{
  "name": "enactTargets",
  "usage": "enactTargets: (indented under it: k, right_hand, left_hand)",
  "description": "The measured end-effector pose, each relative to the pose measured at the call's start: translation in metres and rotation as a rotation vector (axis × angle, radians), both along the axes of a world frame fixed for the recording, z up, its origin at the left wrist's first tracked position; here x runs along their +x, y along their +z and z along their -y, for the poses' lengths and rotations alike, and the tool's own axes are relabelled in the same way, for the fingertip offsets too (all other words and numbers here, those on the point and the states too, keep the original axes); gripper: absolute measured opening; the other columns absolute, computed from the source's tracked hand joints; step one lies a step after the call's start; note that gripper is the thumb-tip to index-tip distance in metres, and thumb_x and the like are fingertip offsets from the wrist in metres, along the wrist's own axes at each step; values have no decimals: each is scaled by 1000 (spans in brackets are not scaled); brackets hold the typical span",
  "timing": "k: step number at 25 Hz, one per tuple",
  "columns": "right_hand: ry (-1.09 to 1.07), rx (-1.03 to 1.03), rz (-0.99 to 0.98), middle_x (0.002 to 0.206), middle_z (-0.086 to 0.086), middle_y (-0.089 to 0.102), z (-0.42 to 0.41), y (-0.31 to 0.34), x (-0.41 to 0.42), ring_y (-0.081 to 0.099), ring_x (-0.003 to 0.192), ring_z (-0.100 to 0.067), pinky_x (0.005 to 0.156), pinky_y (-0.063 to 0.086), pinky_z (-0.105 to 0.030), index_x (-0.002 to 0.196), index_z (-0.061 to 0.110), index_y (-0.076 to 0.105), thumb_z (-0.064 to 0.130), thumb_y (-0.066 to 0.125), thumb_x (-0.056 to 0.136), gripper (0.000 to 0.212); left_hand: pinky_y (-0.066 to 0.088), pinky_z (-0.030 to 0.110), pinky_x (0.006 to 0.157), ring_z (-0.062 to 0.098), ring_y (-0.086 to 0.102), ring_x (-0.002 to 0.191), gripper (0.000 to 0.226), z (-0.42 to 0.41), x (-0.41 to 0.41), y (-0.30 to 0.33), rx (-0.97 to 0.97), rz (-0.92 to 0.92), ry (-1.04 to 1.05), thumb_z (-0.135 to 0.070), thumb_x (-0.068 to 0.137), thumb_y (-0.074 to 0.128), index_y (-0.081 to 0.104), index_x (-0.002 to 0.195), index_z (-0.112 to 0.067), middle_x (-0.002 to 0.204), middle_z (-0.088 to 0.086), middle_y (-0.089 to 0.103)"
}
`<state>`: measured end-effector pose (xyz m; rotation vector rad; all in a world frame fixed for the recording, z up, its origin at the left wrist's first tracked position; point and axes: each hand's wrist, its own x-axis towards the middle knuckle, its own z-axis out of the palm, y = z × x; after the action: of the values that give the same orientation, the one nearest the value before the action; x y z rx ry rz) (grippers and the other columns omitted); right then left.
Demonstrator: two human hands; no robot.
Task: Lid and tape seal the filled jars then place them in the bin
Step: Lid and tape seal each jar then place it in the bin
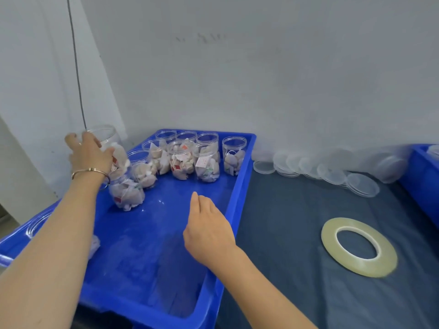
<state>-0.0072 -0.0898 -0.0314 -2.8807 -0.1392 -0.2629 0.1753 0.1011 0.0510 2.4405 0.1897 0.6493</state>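
Head view: our left hand (pixel 89 154) fingers curl round an unlidded jar (pixel 111 153); right hand (pixel 209 227) fingers relaxed. Lids (pixel 332 172) and tape (pixel 358 246), right of them, lie unused.

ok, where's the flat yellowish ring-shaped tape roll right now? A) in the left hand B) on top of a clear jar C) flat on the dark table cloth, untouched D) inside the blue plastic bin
C: the flat yellowish ring-shaped tape roll lies on the dark table cloth, right of the blue plastic bin, with neither hand on it.

Jars (pixel 183 160) in tray (pixel 240 184), lids (pixel 308 166) right, tape roll (pixel 359 246) nearer
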Motion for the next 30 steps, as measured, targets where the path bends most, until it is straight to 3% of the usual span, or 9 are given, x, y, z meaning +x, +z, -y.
enactTargets:
  k: [3,6,10,13,16,18,20,24,30]
  right_hand:
    - [16,55,24,150,-15,20,1,-1,0,18,140,-27,115,21,-32,148,-2,-5,18,38,97,70]
    - [27,304,106,154,-6,14,3,0,-1,17,140,-18,105,31,-26,151,6,-4,23,43,97,74]
    - [-2,823,318,157,15,-3,26,9,-14,-7,138,12,100,15,1,151,28,-6,32,62,88,93]
    - [-77,941,479,154,16,11,71,4,-36,10,143,2,109,20,-9,145,40,-1,37,79,70,109]
    - [-187,962,487,135,10,48,121,-11,-73,49,123,-4,96,45,-26,140,32,31,45,78,62,92]
    - [-230,904,461,107,16,63,145,-29,-102,62,98,-3,77,51,-19,116,42,47,41,77,61,62]
    - [-274,868,375,99,18,65,156,-48,-127,64,87,-2,68,48,-13,101,48,47,41,79,58,54]
    - [-286,847,267,108,18,64,164,-76,-145,62,99,-3,78,52,-26,107,44,50,48,82,62,55]
    - [-176,821,361,127,14,55,212,-76,-147,51,119,-8,101,39,-27,127,29,49,28,52,86,41]
  left_hand:
    - [39,40,82,44,55,95,16,23,-18,-7,-166,164,1,-12,89,60,46,95,-9,154,15,12]
    - [37,32,89,36,51,112,12,62,-46,-1,-219,323,-89,-7,86,59,48,90,-8,154,17,12]
    - [29,21,99,24,33,134,14,130,-108,17,-242,418,-422,0,80,64,54,90,4,146,23,24]
    - [21,2,96,7,33,124,16,186,-171,9,-300,371,-696,-4,81,67,52,83,-6,141,15,34]
    - [21,3,100,-2,30,125,17,233,-228,-30,-320,361,-875,-11,81,71,54,84,-8,142,4,36]
    - [34,18,104,-7,27,129,29,251,-247,-60,-383,266,-911,-17,76,77,53,92,-19,145,-2,32]
    - [39,30,104,-5,29,131,60,258,-252,-87,-504,142,-931,-22,65,85,45,110,-33,143,-6,31]
    - [41,18,101,-6,45,123,105,265,-247,-133,-796,-180,-1026,-20,58,91,23,132,-49,136,-18,40]
    - [42,15,97,5,52,119,89,276,-233,-163,-797,-161,-1118,-30,49,87,43,126,-31,123,-7,56]
